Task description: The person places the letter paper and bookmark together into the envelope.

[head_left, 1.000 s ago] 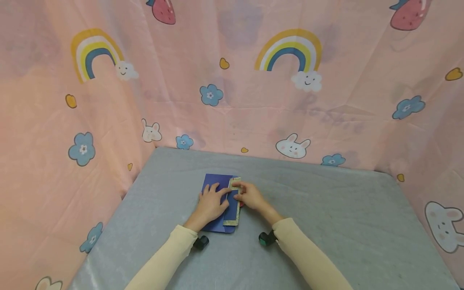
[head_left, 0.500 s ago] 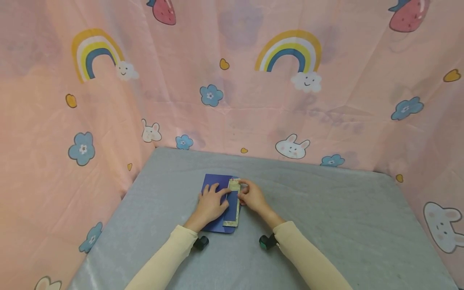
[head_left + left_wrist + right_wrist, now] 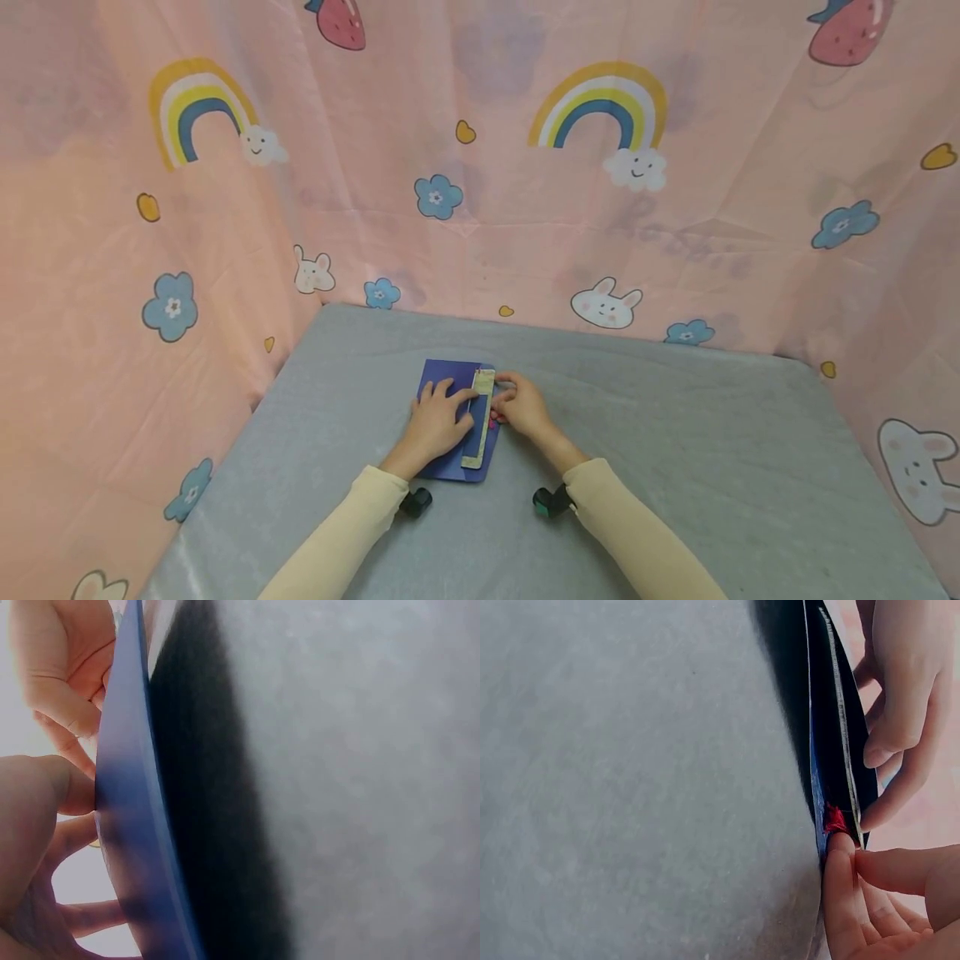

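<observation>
A blue folder-like booklet (image 3: pixel 452 371) lies near the middle of the grey table. Along its right side runs a narrow flap (image 3: pixel 485 380) with a gold patterned border, tilted up off the layer below. The left hand (image 3: pixel 437 423) rests on the cover with fingers spread, its index finger and thumb reaching to the flap. At the flap's right edge, the right hand (image 3: pixel 522 408) pinches between thumb and index finger. In the right wrist view, a red tassel-like bit (image 3: pixel 835 819) shows in the gap beside the index fingertip. Its lower part is hidden.
A grey cloth covers the table (image 3: pixel 675 467). Behind and to both sides hangs a pink curtain (image 3: pixel 495 242) with printed rainbows, rabbits and flowers. A dark wrist camera (image 3: pixel 551 502) sits by the right cuff, another camera (image 3: pixel 416 502) by the left.
The flap's right edge has risen and shifted left, baring more of the blue layer and the red bit beneath. My right hand's fingers moved slightly right off the flap's face to its edge. The left hand stays put.
</observation>
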`<state>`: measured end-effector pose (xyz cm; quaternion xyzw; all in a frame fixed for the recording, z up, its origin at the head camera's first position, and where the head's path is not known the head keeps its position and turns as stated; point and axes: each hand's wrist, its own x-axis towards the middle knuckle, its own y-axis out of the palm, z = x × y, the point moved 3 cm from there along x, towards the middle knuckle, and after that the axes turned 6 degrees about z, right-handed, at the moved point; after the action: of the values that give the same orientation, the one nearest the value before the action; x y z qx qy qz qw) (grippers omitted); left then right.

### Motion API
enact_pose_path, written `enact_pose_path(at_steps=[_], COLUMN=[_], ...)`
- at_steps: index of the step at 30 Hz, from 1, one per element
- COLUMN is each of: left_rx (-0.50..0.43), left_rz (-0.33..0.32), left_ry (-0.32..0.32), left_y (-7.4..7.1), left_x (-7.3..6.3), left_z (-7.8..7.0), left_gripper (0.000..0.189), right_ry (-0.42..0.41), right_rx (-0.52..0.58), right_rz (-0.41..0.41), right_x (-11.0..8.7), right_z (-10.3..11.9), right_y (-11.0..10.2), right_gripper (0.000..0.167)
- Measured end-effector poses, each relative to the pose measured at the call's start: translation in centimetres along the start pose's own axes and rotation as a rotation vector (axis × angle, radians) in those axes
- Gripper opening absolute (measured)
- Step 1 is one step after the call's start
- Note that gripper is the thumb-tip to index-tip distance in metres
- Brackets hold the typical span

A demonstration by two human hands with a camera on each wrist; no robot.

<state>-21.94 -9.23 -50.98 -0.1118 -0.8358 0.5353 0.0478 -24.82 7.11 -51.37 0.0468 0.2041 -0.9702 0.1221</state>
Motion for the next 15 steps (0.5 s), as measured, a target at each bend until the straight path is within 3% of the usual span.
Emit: enact_pose_path(at_steps=[5,8,15], left_rx=[0.004,0.006,-0.005], left_rz=[0.007,0.011,0.004], left_ry=[-0.003,0.002,0.01], left_y=[-0.04,-0.06,-0.05], left_x=[0.08,0.05,0.05], left_z=[0.07,0.05,0.03], left_gripper=[0.043,0.043,0.043], right_ry=[-0.039,-0.107,-0.183], right_rx=[-0.071,-0.108,-0.179], right_rz=[-0.017,-0.027,-0.082], right_x=[0.05,-0.09,-0.37], right_z=[0.14,0.19,-0.12], right_y=[0.17,0.05,-0.47], right_gripper=[0.051,0.052,0.041])
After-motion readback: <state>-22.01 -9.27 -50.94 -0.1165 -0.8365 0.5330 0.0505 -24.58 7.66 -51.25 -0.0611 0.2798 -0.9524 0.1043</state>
